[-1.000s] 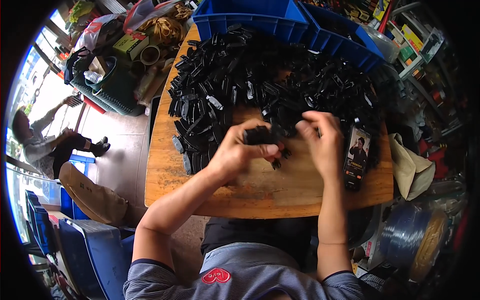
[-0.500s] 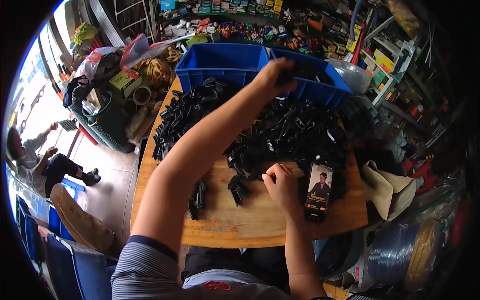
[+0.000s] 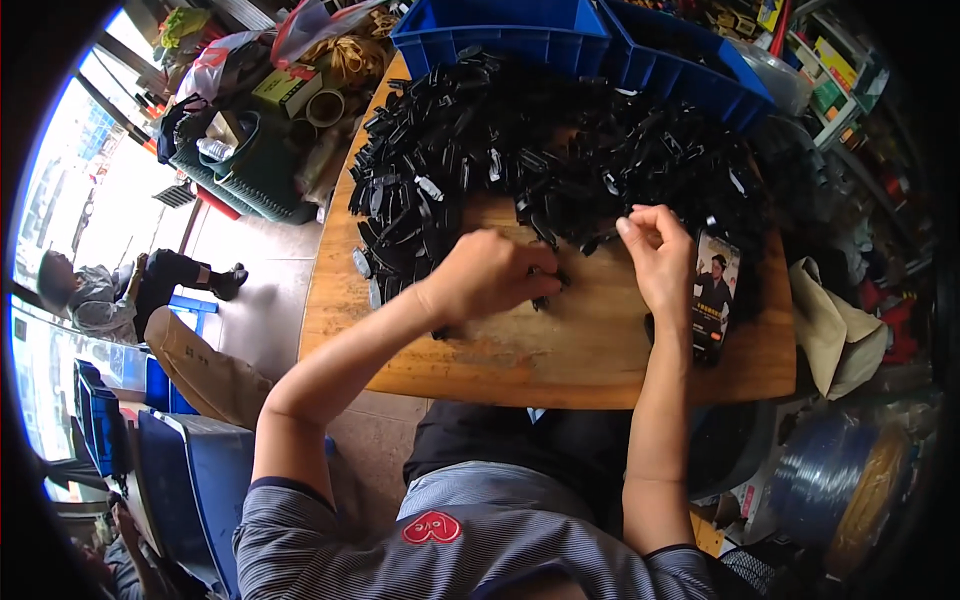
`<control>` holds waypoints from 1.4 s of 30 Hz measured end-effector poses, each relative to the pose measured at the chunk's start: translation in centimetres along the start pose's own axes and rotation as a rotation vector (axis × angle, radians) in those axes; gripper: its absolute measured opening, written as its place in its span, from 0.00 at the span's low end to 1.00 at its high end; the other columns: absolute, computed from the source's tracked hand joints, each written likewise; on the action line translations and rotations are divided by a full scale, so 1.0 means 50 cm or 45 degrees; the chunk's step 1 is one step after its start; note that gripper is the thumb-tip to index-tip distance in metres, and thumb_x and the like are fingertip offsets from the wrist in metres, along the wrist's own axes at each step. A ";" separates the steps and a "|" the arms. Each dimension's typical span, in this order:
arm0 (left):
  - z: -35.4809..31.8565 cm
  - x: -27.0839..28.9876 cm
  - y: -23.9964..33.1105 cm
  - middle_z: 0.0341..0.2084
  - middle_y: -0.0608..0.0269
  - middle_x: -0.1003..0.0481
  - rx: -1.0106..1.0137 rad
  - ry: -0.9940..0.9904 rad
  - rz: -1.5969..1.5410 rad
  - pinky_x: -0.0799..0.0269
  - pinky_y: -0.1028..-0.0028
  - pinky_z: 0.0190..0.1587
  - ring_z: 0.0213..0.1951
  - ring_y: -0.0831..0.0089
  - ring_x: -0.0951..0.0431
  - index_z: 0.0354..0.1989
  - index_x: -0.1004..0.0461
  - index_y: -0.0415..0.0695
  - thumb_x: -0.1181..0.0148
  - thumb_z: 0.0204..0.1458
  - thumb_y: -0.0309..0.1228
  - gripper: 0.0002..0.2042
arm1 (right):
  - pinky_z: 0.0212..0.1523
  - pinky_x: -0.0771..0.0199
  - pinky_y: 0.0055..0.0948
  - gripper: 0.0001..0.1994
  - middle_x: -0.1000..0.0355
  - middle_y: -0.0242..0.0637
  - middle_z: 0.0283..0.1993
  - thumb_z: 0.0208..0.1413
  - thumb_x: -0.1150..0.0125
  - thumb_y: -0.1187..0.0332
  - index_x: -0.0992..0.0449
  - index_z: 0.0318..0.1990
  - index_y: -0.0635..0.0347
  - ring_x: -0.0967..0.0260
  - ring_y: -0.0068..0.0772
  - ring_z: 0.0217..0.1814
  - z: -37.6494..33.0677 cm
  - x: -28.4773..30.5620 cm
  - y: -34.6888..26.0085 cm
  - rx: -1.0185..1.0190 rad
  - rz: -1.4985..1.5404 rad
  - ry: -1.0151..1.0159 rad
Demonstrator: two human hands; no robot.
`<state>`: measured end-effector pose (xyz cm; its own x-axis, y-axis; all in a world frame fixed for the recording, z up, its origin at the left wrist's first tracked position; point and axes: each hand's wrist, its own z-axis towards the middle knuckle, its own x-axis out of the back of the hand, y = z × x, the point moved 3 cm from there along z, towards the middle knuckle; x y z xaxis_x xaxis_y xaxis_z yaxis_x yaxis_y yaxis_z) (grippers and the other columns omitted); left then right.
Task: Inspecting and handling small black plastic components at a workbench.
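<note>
My left hand (image 3: 488,275) is over the middle of the wooden table (image 3: 470,360), its fingers curled round a small black plastic part (image 3: 546,288). Another black part lies partly hidden under that wrist. To the right, my right hand (image 3: 662,258) is raised at the near edge of the heap, thumb and forefinger drawn together; nothing shows between them. A large heap of black plastic parts (image 3: 520,130), some like clips or buckles, spreads over the far half of the table. Beside my right wrist a phone (image 3: 714,290) with a lit screen leans at the heap's edge.
Two blue bins, a left one (image 3: 500,45) and a right one (image 3: 690,85), stand behind the heap; the right one holds dark items. A person (image 3: 105,290) sits at far left. A tan cardboard piece (image 3: 835,330) and a wrapped spool (image 3: 830,490) are on the right.
My left hand has come back from above the right bin to the part on the table. My right hand has lifted slightly. The whole view has tilted, shifting the table up and right.
</note>
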<state>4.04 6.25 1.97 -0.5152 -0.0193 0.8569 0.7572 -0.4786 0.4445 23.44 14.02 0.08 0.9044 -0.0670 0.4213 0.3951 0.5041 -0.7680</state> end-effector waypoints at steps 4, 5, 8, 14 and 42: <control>-0.072 -0.054 0.011 0.22 0.59 0.29 0.035 0.009 0.120 0.30 0.64 0.25 0.25 0.59 0.25 0.35 0.32 0.49 0.41 0.45 0.38 0.12 | 0.32 0.35 0.19 0.08 0.29 0.31 0.29 0.52 0.40 0.69 0.30 0.33 0.64 0.36 0.18 0.28 -0.012 -0.005 -0.018 -0.029 -0.171 0.077; -0.074 -0.056 0.010 0.23 0.58 0.29 0.060 0.031 0.164 0.30 0.64 0.26 0.27 0.58 0.26 0.35 0.33 0.49 0.42 0.45 0.37 0.12 | 0.31 0.35 0.20 0.07 0.30 0.30 0.28 0.52 0.41 0.69 0.30 0.32 0.63 0.36 0.18 0.28 -0.017 -0.004 -0.012 -0.089 -0.097 0.009; -0.071 -0.055 -0.023 0.23 0.58 0.29 0.114 0.057 0.113 0.30 0.66 0.28 0.28 0.58 0.26 0.35 0.34 0.47 0.41 0.44 0.34 0.12 | 0.28 0.36 0.22 0.06 0.32 0.31 0.26 0.53 0.43 0.70 0.31 0.32 0.63 0.37 0.19 0.26 -0.024 0.003 -0.026 0.028 -0.304 0.047; -0.085 -0.014 -0.044 0.25 0.65 0.30 0.268 -0.014 -0.902 0.34 0.77 0.31 0.27 0.76 0.30 0.38 0.35 0.42 0.39 0.43 0.23 0.14 | 0.31 0.39 0.16 0.11 0.31 0.32 0.29 0.58 0.57 0.74 0.35 0.47 0.62 0.40 0.16 0.26 -0.077 -0.037 -0.082 -0.295 0.422 -0.163; -0.083 -0.037 -0.043 0.30 0.63 0.27 0.521 -0.185 -1.797 0.30 0.77 0.37 0.32 0.75 0.27 0.41 0.32 0.39 0.44 0.41 0.16 0.16 | 0.50 0.34 0.27 0.34 0.35 0.43 0.53 0.42 0.32 0.73 0.41 0.59 0.60 0.34 0.33 0.50 -0.197 0.130 0.012 -0.473 0.020 0.269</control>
<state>1.70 3.67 -1.66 -0.8806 0.3392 -0.3309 -0.2547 0.2502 0.9341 31.13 5.40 -2.41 0.9087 -0.2560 0.3299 0.3772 0.1644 -0.9114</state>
